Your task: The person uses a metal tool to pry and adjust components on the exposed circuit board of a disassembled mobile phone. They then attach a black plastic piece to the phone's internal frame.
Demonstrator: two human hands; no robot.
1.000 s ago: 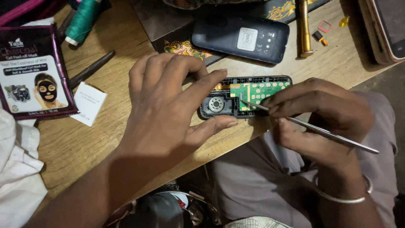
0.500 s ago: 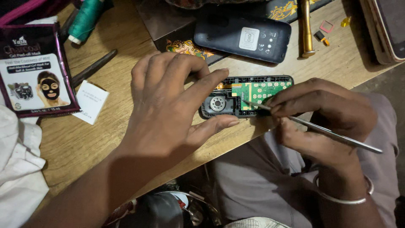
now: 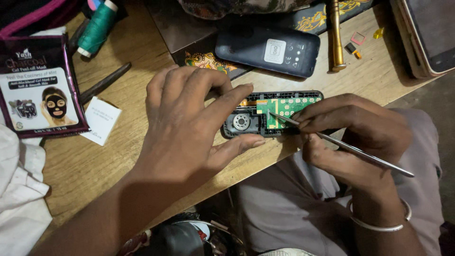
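An opened small phone (image 3: pixel 265 116) with a green circuit board and a round speaker lies at the front edge of a wooden table (image 3: pixel 95 166). My left hand (image 3: pixel 189 123) pinches its left end between thumb and forefinger. My right hand (image 3: pixel 350 128) grips thin metal tweezers (image 3: pixel 341 144), whose tip rests on the green board near its left side. The tweezers' back end sticks out to the right over my lap.
A dark phone back cover (image 3: pixel 268 50) lies just behind the open phone. A brass rod (image 3: pixel 335 33) and tiny parts (image 3: pixel 355 45) lie at the back right, beside a tablet-like device (image 3: pixel 426 33). At left lie a sachet (image 3: pixel 40 85), white card (image 3: pixel 100 121), green thread spool (image 3: pixel 97 28).
The view has shifted slightly. My hands keep their hold on the phone and the tweezers, with the tip staying on the board.
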